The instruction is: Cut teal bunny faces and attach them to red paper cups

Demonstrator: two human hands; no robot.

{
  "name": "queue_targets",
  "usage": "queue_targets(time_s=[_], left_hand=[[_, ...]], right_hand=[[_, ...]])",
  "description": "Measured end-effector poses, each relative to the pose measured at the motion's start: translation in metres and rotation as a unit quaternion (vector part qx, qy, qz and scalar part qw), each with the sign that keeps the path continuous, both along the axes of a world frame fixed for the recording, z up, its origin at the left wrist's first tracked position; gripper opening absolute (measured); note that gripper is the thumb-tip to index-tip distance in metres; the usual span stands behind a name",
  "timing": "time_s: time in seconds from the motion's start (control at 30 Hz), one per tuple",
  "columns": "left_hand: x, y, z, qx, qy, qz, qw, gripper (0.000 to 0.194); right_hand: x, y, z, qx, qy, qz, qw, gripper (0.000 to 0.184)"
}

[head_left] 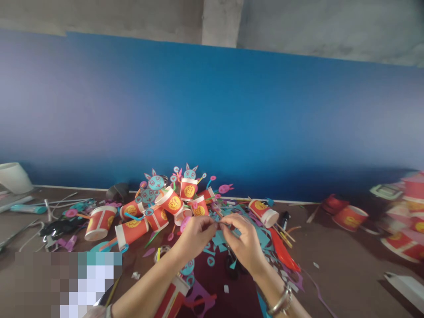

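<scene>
My left hand (198,236) and my right hand (243,243) meet over the middle of the table, thumbs and fingers pinched close together. Whatever sits between the fingertips is too small to make out. Just behind them is a heap of red paper cups (174,203) with yellow emblems, bent straws and blue rabbit-face cutouts (156,182). Blue paper scraps (263,238) lie under and beside my right hand. Below my left forearm are another red cup (170,302), partly hidden by the arm, and a purple paper piece with holes (205,291).
A blue panel (212,123) stands along the table's far edge. More cups lie at left (101,223) and right (350,218), with a blurred cup stack (409,221) at far right. A red glossy item (283,251) and a black marker (285,218) lie right of the scraps.
</scene>
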State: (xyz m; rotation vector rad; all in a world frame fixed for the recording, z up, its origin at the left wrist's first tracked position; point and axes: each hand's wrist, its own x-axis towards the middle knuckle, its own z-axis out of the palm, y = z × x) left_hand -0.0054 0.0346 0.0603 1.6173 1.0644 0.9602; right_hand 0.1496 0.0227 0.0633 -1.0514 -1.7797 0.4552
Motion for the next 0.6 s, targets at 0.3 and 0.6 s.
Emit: queue_targets(time_s=[0.3,0.6], left_hand=[[0.0034,-0.001,-0.0004,0.031,0.021,0.024,0.999,0.022],[0.0025,0.0009,-0.0034,0.038,-0.004,0.03,0.999,0.016]], right_hand=[[-0.0009,-0.0007,0.0,0.028,-0.043,0.003,0.999,0.012],[-0.003,-0.001,-0.0013,0.011,-0.019,0.006,1.0,0.011]])
